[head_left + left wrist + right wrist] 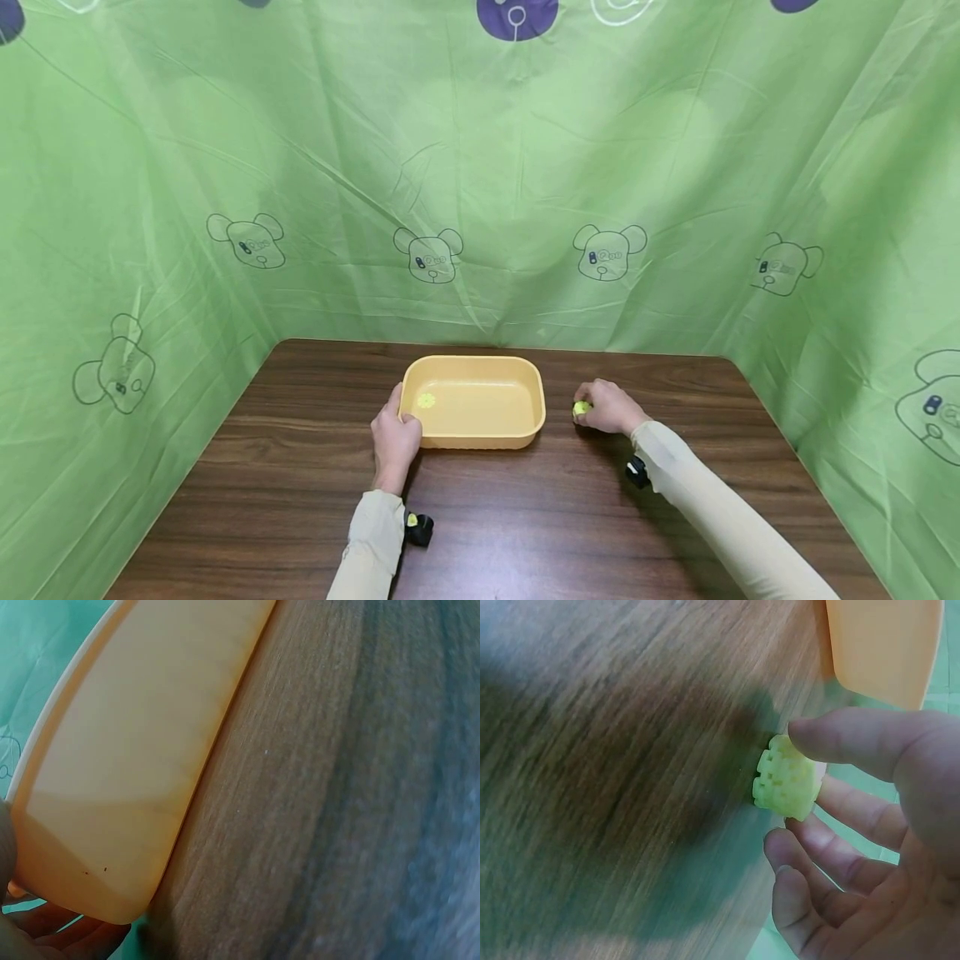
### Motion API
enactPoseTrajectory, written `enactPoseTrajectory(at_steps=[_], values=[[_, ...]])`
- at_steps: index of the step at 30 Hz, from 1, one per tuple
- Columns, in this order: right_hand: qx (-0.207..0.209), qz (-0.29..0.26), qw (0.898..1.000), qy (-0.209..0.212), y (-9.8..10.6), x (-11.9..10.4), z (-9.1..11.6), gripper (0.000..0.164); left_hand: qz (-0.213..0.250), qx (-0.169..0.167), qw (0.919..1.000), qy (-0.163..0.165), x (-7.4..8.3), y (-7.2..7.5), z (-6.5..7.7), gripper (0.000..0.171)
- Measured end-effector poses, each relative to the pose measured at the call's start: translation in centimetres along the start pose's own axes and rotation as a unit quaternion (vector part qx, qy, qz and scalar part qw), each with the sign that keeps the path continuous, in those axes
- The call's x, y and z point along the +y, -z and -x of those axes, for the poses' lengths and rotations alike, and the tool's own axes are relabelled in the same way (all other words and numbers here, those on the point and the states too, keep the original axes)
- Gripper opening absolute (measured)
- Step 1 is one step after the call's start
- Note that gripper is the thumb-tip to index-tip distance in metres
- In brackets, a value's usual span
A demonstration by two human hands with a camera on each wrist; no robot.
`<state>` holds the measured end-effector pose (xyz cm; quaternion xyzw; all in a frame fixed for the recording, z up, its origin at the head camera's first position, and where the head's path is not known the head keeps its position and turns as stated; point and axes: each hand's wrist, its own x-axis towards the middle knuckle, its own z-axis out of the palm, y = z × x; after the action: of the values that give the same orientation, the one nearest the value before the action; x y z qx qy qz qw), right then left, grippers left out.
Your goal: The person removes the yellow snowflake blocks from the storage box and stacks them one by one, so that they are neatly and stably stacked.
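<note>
A yellow plastic basin with rounded corners stands on the wooden table. My left hand grips its left end, thumb over the rim and fingers outside; the left wrist view shows the basin's wall close up. Inside the basin, at its left, lies a flat yellow-green flower-shaped piece. To the right of the basin, my right hand pinches a small yellow-green stack of notched pieces between thumb and fingers, low over the table. Whether the stack touches the wood I cannot tell.
The dark brown wooden table reaches back to a green curtain printed with bear faces, which hangs behind and on both sides. A small black camera is strapped to the left wrist, another black camera to the right.
</note>
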<state>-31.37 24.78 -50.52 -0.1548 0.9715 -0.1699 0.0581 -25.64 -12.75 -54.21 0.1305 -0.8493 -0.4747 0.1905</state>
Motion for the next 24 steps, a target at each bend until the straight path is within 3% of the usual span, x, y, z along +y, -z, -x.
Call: enactPoseTrajectory(at_steps=[24], values=[[-0.008, 0.016, 1.0, -0.018, -0.44, -0.52, -0.24, 0.028, -0.005, -0.002, 1.0, 0.0, 0.18, 0.11, -0.35, 0.061]])
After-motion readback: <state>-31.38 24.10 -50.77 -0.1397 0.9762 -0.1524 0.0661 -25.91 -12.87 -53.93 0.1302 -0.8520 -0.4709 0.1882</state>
